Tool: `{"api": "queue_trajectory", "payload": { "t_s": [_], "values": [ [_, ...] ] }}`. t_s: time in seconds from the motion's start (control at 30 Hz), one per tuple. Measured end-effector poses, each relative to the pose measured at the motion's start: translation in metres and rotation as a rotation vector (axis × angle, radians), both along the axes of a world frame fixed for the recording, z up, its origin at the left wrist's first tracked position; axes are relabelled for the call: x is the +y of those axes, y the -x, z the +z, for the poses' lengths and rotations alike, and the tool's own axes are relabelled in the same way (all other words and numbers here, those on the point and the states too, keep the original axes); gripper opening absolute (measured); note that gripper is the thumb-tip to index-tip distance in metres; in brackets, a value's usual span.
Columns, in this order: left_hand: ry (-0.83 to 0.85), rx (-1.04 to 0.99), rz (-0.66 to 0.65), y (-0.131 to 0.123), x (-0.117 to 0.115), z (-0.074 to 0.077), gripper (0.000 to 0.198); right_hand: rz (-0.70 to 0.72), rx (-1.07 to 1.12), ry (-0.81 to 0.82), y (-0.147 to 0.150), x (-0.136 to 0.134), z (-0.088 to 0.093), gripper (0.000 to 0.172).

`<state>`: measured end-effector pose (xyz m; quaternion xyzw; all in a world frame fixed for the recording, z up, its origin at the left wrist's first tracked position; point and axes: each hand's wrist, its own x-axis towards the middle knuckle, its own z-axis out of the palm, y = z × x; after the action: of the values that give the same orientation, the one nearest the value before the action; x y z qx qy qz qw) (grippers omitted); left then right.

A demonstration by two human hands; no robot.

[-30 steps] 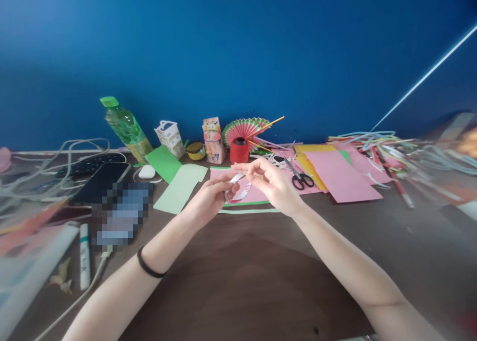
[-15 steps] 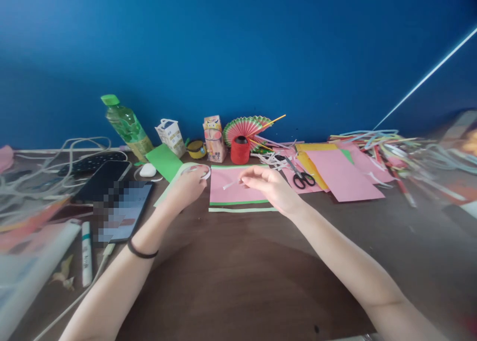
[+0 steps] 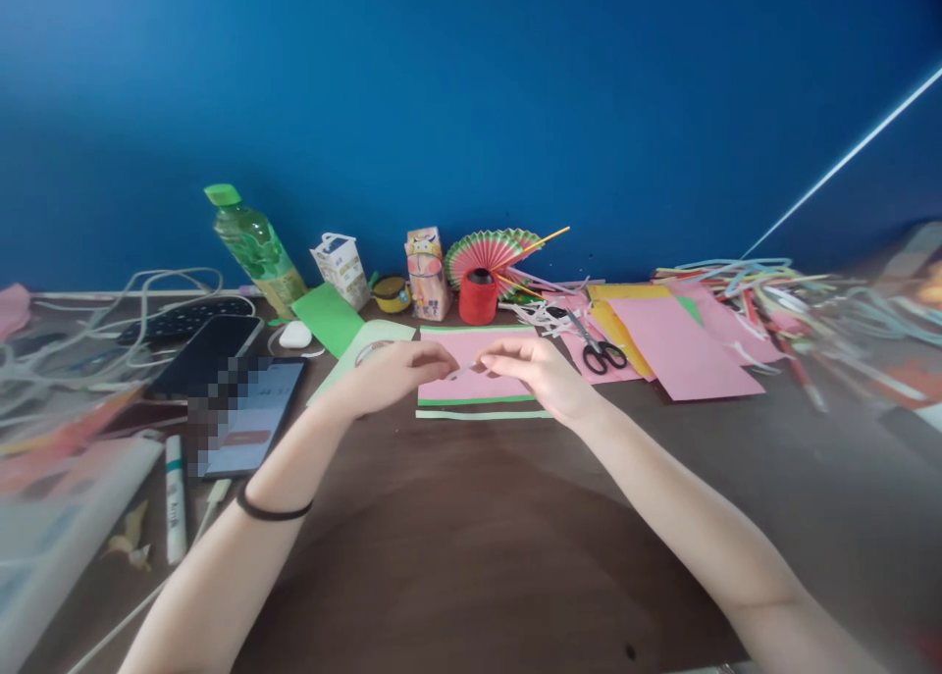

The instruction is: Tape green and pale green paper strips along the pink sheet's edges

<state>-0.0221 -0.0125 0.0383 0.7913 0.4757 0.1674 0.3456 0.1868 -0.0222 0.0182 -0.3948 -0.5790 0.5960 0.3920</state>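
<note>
My right hand pinches one end of a short whitish strip of tape. My left hand is closed at the strip's other end, its fingertips partly hidden. Below both hands lies a pink sheet of paper with green bands along its top and bottom edges. A loose pale green paper strip runs just in front of that sheet. Behind my left hand, a tape roll shows in part on a pale green sheet.
Black scissors and pink sheets lie to the right. At the back stand a red spool, a folded paper fan, a small carton and a green bottle. Phones and cables are left.
My left hand has left the tape roll and moved right to the strip. My right hand stays nearly in place, holding the strip.
</note>
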Motion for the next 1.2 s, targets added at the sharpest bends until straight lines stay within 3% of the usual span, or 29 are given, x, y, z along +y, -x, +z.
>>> {"api": "queue_trajectory", "payload": {
  "t_s": [0.23, 0.43, 0.57, 0.7, 0.9, 1.2],
  "values": [
    [0.052, -0.09, -0.01, -0.001, -0.002, -0.003, 0.022, -0.015, -0.02, -0.044, -0.007, 0.004, 0.0, 0.018],
    [0.093, -0.004, -0.087, -0.001, -0.003, 0.003, 0.021, -0.367, -0.276, -0.391, -0.029, 0.011, 0.015, 0.012],
    [0.125, -0.029, -0.076, -0.021, -0.009, 0.002, 0.023, -0.297, -0.216, -0.307, -0.052, 0.016, 0.029, 0.013],
    [0.095, -0.028, -0.208, -0.061, -0.006, -0.017, 0.023, -0.357, -0.139, -0.29, -0.071, 0.019, 0.037, 0.012],
    [0.0, 0.222, -0.208, -0.113, 0.014, -0.054, 0.026, -0.381, -0.097, -0.333, -0.085, 0.021, 0.04, 0.012],
    [0.102, 0.171, -0.237, -0.122, 0.02, -0.063, 0.025, -0.335, -0.142, -0.3, -0.084, 0.021, 0.042, 0.007]
  ]
}}
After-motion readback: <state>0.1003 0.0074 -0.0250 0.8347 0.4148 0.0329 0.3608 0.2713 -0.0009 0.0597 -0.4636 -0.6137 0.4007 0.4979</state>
